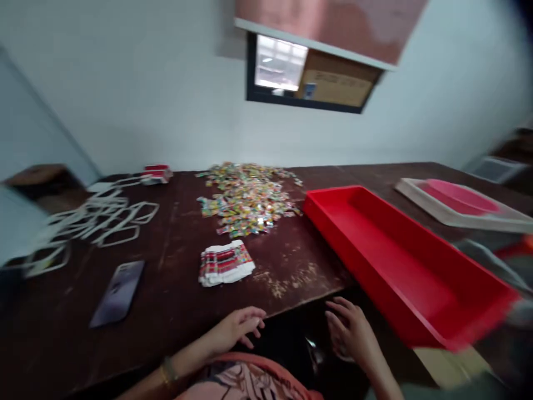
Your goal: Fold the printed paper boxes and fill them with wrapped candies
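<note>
My left hand (pixel 238 328) hovers at the near edge of the dark wooden table (pixel 175 311), fingers loosely spread, holding nothing. My right hand (pixel 348 332) is below the table edge with fingers apart, also empty. Nearest to my left hand lies a small stack of red-and-white packets (pixel 225 263). Beyond it spreads a heap of small colourful wrapped pieces (pixel 247 197). A long red plastic tray (pixel 400 261) lies at an angle to the right of my right hand, empty inside.
A dark phone (pixel 119 291) lies flat at the left. Several white flat frames (pixel 97 222) are scattered at the far left, with a red-and-white box (pixel 156 173) behind. A pink dish on a white board (pixel 458 203) sits far right. A wall stands behind.
</note>
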The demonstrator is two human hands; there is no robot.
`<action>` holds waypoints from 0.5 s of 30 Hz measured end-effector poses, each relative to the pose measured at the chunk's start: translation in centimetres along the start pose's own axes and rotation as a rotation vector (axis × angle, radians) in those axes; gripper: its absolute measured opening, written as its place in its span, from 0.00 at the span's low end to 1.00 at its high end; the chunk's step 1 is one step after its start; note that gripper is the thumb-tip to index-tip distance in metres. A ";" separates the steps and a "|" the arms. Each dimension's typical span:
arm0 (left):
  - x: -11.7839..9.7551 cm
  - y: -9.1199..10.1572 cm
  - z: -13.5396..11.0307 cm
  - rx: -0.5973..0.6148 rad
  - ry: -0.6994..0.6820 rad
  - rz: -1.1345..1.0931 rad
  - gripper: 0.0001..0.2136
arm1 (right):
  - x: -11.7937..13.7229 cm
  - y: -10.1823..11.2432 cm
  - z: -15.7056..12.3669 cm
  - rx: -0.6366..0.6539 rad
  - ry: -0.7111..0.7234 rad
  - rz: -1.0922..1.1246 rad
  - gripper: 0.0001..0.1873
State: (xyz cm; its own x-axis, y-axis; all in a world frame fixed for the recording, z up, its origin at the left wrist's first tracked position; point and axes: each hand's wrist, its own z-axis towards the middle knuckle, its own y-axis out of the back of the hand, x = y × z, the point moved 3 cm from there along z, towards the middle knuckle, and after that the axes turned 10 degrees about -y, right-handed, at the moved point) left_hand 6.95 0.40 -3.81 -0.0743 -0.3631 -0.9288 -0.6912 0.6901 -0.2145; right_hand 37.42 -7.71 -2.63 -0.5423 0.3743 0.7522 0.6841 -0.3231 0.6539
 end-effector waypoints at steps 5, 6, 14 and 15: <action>1.0 1.2 -1.5 -0.074 -0.029 0.068 0.19 | 5.9 -11.8 5.4 0.311 0.376 -0.069 0.19; 1.1 1.2 -1.8 -0.072 -0.032 0.091 0.18 | 7.9 -14.3 6.4 0.358 0.406 -0.096 0.20; 1.7 3.9 -3.7 -0.164 -0.065 0.043 0.19 | 15.2 -23.2 12.4 0.332 0.210 -0.196 0.32; 1.8 4.3 -3.9 -0.189 -0.063 0.016 0.20 | 15.2 -23.3 12.3 0.343 0.188 -0.184 0.30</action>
State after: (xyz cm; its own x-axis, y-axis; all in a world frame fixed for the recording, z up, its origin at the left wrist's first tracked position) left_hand 1.04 0.23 -5.24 -0.0450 -0.3092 -0.9499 -0.8132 0.5636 -0.1450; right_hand 19.26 16.15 -7.46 -0.7280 0.2239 0.6480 0.6731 0.0538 0.7376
